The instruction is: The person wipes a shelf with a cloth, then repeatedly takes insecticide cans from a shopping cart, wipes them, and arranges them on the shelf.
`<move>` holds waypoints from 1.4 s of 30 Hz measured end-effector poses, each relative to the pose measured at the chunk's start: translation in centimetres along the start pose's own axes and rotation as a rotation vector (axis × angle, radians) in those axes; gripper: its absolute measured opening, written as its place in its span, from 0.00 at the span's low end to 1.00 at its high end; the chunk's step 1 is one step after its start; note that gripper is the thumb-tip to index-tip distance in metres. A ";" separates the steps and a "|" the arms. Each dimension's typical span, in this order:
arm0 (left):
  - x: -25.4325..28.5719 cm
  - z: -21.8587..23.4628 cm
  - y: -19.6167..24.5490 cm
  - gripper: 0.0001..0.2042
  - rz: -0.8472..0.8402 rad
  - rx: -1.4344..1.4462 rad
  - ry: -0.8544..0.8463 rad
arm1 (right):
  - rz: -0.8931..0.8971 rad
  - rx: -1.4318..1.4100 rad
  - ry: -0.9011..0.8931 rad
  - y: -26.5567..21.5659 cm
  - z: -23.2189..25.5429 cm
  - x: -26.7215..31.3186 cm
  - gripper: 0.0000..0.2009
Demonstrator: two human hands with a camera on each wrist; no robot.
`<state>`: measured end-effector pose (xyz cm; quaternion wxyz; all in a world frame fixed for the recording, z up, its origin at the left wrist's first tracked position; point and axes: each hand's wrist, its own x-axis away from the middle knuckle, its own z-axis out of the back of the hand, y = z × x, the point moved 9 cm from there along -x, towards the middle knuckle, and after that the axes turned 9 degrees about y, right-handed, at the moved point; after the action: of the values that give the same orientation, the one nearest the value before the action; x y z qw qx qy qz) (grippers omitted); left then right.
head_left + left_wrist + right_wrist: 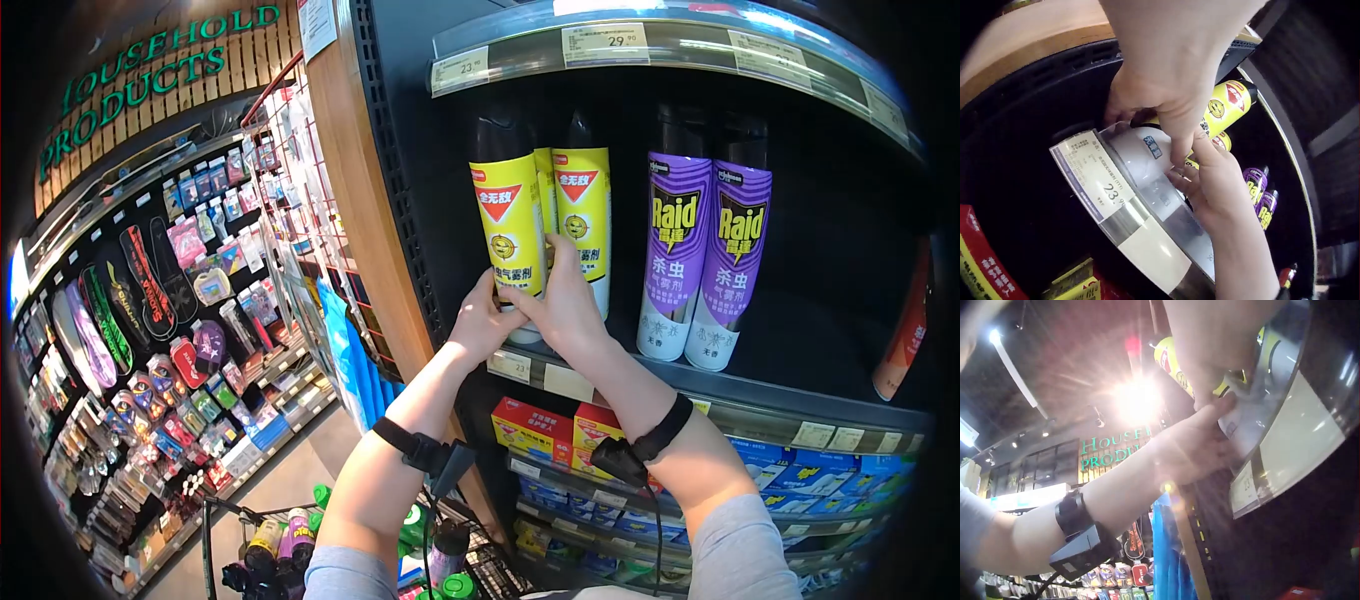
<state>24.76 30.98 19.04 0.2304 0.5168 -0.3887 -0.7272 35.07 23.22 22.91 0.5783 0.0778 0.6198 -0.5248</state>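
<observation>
In the head view, a yellow aerosol can with a black cap stands at the left front of the shelf. My left hand grips its lower left side, the thumb across the front. From the right, my right hand holds the same can, its fingers reaching into the gap beside a second yellow can. The two thumbs meet low on the label. Seen from the left wrist, the left hand covers much of the can, and its white base sits just behind the clear shelf lip.
Two purple Raid cans stand to the right on this shelf. Below are boxes in red and yellow. A price rail edges the shelf; a wooden post is at left. A cart holding several cans is below.
</observation>
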 end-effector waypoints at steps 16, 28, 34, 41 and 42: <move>1.5 0.6 -1.9 0.41 0.010 -0.302 0.163 | -0.199 0.141 -0.098 1.0 -0.1 1.0 0.28; 1.9 1.2 -3.0 0.42 -0.023 -0.227 0.209 | -0.129 0.182 -0.112 1.6 -1.0 1.1 0.28; 1.6 1.3 -3.1 0.42 -0.051 -0.281 0.192 | -0.120 0.194 -0.082 1.5 -0.9 1.1 0.29; 2.1 1.2 -2.8 0.43 -0.040 -0.268 0.194 | -0.067 0.225 -0.019 0.7 -0.5 1.4 0.29; 2.3 1.3 -2.8 0.44 -0.093 -0.246 0.218 | -0.068 0.217 -0.049 0.4 -0.7 1.4 0.29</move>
<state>22.95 31.34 15.72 0.2988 0.5779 -0.2452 -0.7188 34.47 23.26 21.42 0.5632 0.1059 0.5474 -0.6098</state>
